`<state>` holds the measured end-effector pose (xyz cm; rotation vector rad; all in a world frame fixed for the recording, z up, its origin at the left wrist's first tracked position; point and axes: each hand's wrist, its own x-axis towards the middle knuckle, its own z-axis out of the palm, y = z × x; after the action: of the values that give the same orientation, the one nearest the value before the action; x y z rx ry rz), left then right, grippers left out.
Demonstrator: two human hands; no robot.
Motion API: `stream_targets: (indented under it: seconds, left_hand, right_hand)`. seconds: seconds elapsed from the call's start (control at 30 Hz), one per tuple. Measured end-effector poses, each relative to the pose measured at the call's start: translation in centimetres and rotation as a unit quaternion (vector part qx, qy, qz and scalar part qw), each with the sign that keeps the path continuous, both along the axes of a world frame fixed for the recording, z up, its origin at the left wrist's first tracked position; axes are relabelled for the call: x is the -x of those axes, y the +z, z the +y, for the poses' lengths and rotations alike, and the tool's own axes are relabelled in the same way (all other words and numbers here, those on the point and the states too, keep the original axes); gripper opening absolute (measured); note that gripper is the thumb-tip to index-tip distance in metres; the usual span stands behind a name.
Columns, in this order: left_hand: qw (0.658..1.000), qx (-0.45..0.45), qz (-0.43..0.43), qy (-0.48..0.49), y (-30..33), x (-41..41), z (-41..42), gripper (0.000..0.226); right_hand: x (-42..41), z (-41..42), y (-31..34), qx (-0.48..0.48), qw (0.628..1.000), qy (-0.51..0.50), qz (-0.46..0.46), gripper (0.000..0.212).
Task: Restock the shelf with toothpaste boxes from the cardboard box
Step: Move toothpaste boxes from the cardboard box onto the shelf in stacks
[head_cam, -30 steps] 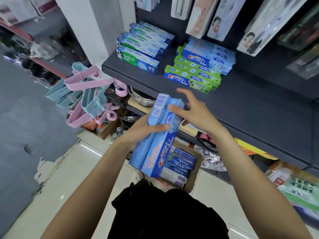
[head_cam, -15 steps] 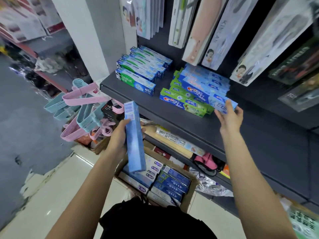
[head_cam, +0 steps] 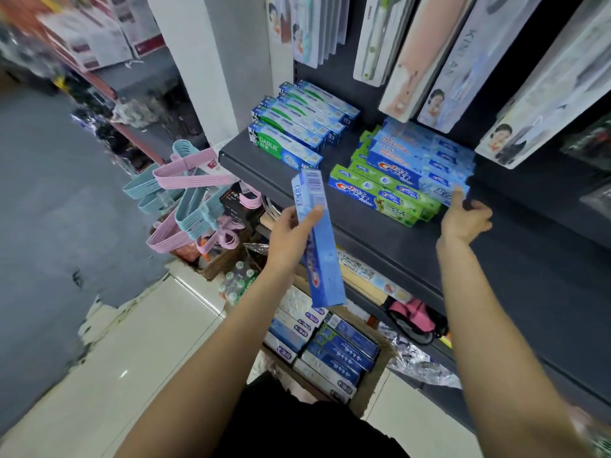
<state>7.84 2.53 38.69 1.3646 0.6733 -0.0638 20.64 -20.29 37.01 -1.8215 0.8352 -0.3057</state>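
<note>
My left hand (head_cam: 291, 236) grips a light blue toothpaste box (head_cam: 317, 239), held upright in front of the dark shelf (head_cam: 380, 226). My right hand (head_cam: 464, 216) reaches to the shelf and a fingertip touches the end of a blue toothpaste box (head_cam: 443, 190) on the blue Crest stack (head_cam: 416, 160). Green Crest boxes (head_cam: 380, 193) lie under and in front of that stack. A Darlie stack (head_cam: 297, 127) sits to the left. The cardboard box (head_cam: 373, 378) on the floor below holds several toothpaste boxes (head_cam: 330, 348).
Pink and blue hangers (head_cam: 188, 193) hang left of the shelf. Long packaged goods (head_cam: 429, 61) hang above the stacks. The shelf surface to the right of my right hand is bare. A lower shelf holds a pink item (head_cam: 410, 312) and foil wrap (head_cam: 416, 361).
My right hand has let the blue box down onto the Crest stack and now only a fingertip touches its end. My left hand has raised its box slightly toward the shelf.
</note>
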Motion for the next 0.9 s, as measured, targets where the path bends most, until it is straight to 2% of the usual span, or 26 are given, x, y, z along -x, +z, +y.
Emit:
stream_targets:
  seconds: [0.03, 0.1, 0.17, 0.23, 0.3, 0.4, 0.5, 0.53, 0.6, 0.67, 0.73, 0.83, 0.9]
  left_hand:
    - [0.998, 0.056, 0.009, 0.003, -0.1, -0.1, -0.2, 0.051]
    - [0.998, 0.059, 0.02, -0.007, -0.3, -0.3, -0.4, 0.056]
    - [0.999, -0.02, 0.014, -0.028, -0.1, -0.6, -0.9, 0.05]
    - [0.98, -0.172, -0.041, -0.091, 0.3, -0.6, -1.2, 0.049]
    - [0.92, -0.321, -0.118, -0.19, 0.5, -0.4, -1.9, 0.053]
    - [0.815, -0.478, -0.163, -0.285, 0.4, -0.2, -2.8, 0.051]
    - [0.728, -0.555, -0.243, -0.321, 0.4, -1.1, -3.6, 0.048]
    - [0.7, -0.568, -0.28, -0.33, 0.2, -1.6, -3.8, 0.048]
    - [0.644, -0.601, -0.352, -0.316, 0.1, -3.1, -4.3, 0.05]
    - [0.602, -0.632, -0.387, -0.297, 0.0, -5.4, -4.8, 0.053]
    - [0.586, -0.657, -0.359, -0.31, 0.2, -7.8, -5.0, 0.061]
    - [0.623, -0.666, -0.214, -0.351, -0.4, -10.1, -4.7, 0.068]
    - [0.627, -0.664, -0.118, -0.389, -1.5, -11.0, -4.0, 0.073]
  right_hand:
    - [1.8, 0.4, 0.9, -0.004, 0.998, 0.029, -0.048, 0.05]
    - [5.8, 1.4, 2.7, -0.036, 0.984, 0.154, -0.078, 0.039]
    - [9.7, 2.7, 4.3, -0.057, 0.94, 0.335, -0.024, 0.033]
    - [11.7, 3.8, 4.8, -0.031, 0.899, 0.437, -0.002, 0.037]
    - [11.6, 3.8, 5.3, 0.02, 0.902, 0.431, -0.013, 0.046]
    - [10.2, 2.2, 5.9, 0.066, 0.89, 0.451, 0.016, 0.055]
    - [9.8, 0.3, 5.8, 0.144, 0.836, 0.525, 0.063, 0.053]
    - [9.8, -0.1, 5.8, 0.167, 0.83, 0.528, 0.059, 0.048]
    - [9.6, -0.7, 5.5, 0.187, 0.851, 0.49, 0.021, 0.039]
    - [8.5, -1.2, 5.1, 0.194, 0.882, 0.428, -0.017, 0.036]
    - [6.7, -1.7, 4.4, 0.192, 0.906, 0.375, -0.038, 0.037]
    - [3.3, -2.6, 2.8, 0.226, 0.917, 0.328, -0.026, 0.039]
    - [1.3, -2.9, 1.7, 0.264, 0.914, 0.307, 0.003, 0.039]
